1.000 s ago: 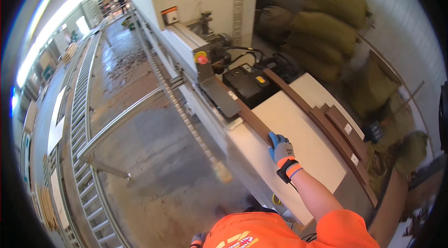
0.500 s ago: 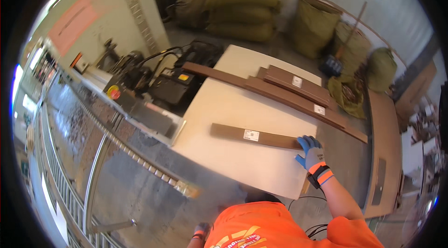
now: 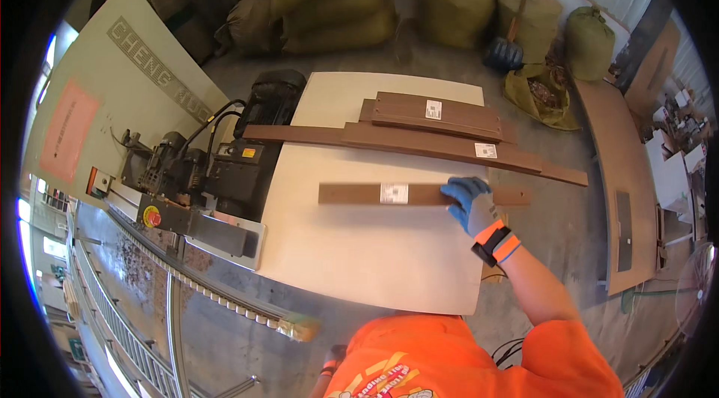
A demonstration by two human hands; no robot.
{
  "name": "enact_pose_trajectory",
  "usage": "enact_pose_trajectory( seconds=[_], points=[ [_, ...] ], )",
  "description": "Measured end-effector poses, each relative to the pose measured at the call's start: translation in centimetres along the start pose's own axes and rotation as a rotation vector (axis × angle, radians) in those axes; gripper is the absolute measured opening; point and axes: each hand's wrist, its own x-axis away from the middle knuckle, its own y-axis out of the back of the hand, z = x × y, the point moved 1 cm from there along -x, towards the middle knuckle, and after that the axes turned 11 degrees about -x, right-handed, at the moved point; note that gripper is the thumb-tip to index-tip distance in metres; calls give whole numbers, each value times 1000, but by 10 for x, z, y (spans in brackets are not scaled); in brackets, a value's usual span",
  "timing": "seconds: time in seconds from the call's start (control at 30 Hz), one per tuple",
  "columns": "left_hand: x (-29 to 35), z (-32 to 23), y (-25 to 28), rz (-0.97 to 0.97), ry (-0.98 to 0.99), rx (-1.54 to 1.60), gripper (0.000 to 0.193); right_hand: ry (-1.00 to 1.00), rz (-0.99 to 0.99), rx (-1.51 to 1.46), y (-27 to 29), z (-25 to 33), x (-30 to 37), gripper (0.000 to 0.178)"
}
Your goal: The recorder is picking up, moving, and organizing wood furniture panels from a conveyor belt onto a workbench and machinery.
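Right hand [image 3: 472, 207]: clasps board [image 3: 352, 193], right of its middle; the nearer hand
Board: over table [image 3: 359, 263], long axis left to right, longer part left of the hand
Stack [image 3: 438, 128]: beyond board, apart, roughly parallel
Left hand [image 3: 335, 357]: low beside shirt [image 3: 419, 357], grip can't be made out

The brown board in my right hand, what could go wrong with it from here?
The brown board, gripped right of its middle by your right hand, could tip toward its longer left side. Swung away from you, it might knock the other boards, one of which juts past the right edge of the pale table.
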Motion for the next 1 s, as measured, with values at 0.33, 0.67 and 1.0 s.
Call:
enact_pose_trajectory(
  seconds=[0.33,0.67,1.0],
  points=[
    [31,-93,222,132,279,-189,32,-54,-166,114,13,-86,-60,41],
    [-9,-344,399,13,-101,135,18,24,-200,83,2,-92,-77,31],
    [-236,-364,411,-375,-279,189,37,-316,-666,164,79,-111,-25,46]
  ],
)
